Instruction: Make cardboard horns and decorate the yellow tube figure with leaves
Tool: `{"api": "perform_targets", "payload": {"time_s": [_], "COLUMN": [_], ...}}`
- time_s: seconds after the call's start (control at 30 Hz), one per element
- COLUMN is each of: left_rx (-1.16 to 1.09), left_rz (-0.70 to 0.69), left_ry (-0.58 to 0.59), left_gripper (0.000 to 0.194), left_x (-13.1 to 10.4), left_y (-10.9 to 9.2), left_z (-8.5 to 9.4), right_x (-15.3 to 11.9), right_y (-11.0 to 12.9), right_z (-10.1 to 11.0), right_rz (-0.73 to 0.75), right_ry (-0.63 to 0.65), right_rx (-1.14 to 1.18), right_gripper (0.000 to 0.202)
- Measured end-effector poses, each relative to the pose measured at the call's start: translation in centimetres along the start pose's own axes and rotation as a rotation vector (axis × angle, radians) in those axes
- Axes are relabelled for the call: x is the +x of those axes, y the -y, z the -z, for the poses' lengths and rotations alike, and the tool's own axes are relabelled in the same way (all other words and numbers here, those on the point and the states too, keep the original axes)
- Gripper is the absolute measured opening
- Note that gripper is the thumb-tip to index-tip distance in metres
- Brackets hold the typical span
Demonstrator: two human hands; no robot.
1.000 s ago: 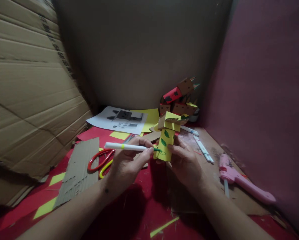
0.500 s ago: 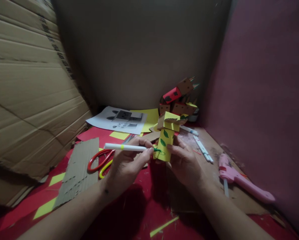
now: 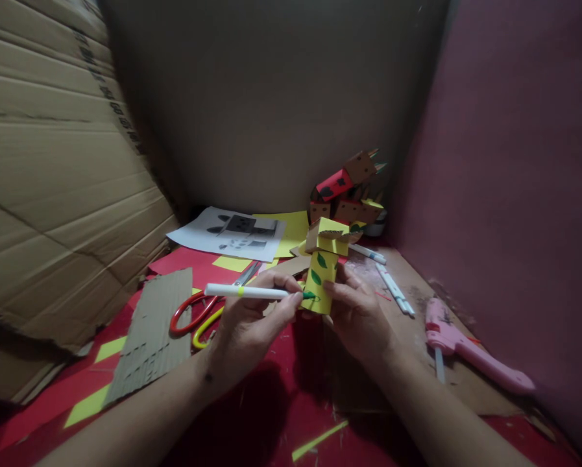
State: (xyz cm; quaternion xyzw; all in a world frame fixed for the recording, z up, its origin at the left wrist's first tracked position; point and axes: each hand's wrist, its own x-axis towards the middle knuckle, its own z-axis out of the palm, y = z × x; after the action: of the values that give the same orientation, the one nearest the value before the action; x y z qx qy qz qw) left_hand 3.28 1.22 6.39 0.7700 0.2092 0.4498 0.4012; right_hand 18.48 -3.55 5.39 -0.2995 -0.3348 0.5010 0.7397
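Observation:
In the head view my left hand (image 3: 252, 324) pinches a white marker (image 3: 246, 292) with a yellow band. Its green tip touches the lower part of a yellow paper figure (image 3: 320, 279), which stands upright with green leaf shapes down its tube. A yellow and cardboard block forms the figure's top. My right hand (image 3: 361, 311) grips the tube from the right side, thumb on its front. Scissors (image 3: 188, 314) with red and yellow handles lie behind my left hand, partly covered by it.
A pink glue gun (image 3: 475, 353) and white markers (image 3: 394, 290) lie at right. Printed paper (image 3: 232, 233) and yellow sheets lie behind. Decorated cardboard figures (image 3: 346, 188) stand at the back. Corrugated cardboard (image 3: 149, 331) lies at left; a large cardboard panel (image 3: 52, 162) rises there.
My left hand and the marker have shifted slightly right and down. More green now fills the leaf shape at the marker's tip. The figure has barely moved.

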Motion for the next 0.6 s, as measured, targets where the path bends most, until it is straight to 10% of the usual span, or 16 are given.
{"api": "perform_targets", "payload": {"time_s": [0.6], "left_rx": [-0.025], "left_rz": [0.016], "left_ry": [-0.010], "left_gripper": [0.007], "left_x": [-0.03], "left_y": [-0.19], "left_z": [0.19], "right_x": [0.16], "right_y": [-0.31], "right_z": [0.25], "right_rz": [0.006], "right_ry": [0.027], "right_rx": [0.007], "right_gripper": [0.027]}}
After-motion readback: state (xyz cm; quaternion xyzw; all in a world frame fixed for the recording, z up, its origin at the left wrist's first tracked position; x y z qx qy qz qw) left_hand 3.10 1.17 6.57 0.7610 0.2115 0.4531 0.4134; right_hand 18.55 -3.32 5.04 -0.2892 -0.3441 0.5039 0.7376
